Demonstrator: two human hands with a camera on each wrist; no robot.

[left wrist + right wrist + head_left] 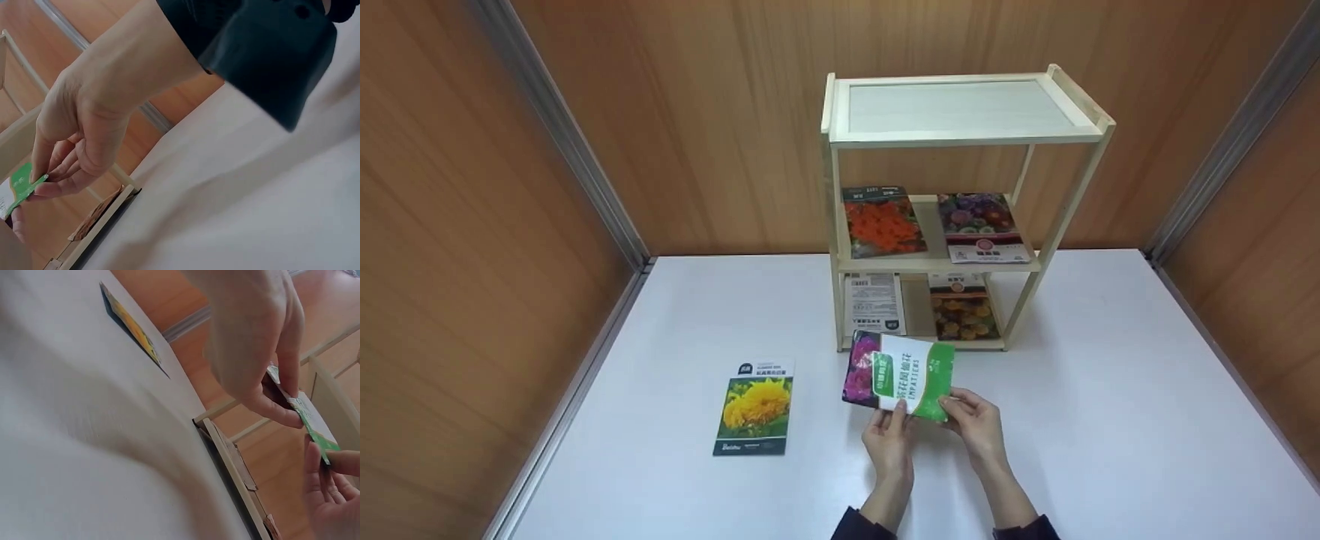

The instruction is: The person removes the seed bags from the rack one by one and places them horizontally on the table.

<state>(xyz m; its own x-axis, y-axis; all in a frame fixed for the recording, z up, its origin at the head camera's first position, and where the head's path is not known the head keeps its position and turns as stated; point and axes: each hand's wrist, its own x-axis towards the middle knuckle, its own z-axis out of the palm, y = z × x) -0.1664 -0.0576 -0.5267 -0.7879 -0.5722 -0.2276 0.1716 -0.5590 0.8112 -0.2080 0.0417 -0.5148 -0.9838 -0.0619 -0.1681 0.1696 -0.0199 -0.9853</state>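
An impatiens seed packet (913,375), with pink flowers at one end and green at the other, is held sideways in front of the shelf's lower tier. My left hand (891,442) pinches its near edge around the middle, thumb on top. The green end is pinched at the near corner by my right hand (976,424). The left wrist view catches a thumb and fingers on the green end (22,183). Both hands appear on the packet (315,417) in the right wrist view, its face partly covered by fingers.
A yellow-flower seed packet (754,412) lies face up on the white table (622,480), left of the hands. Behind stands a cream three-tier shelf (937,265). Its middle tier bears red-flower (885,225) and purple-flower packets (984,229); below are a text-covered packet (874,304) and an orange-flower packet (964,315).
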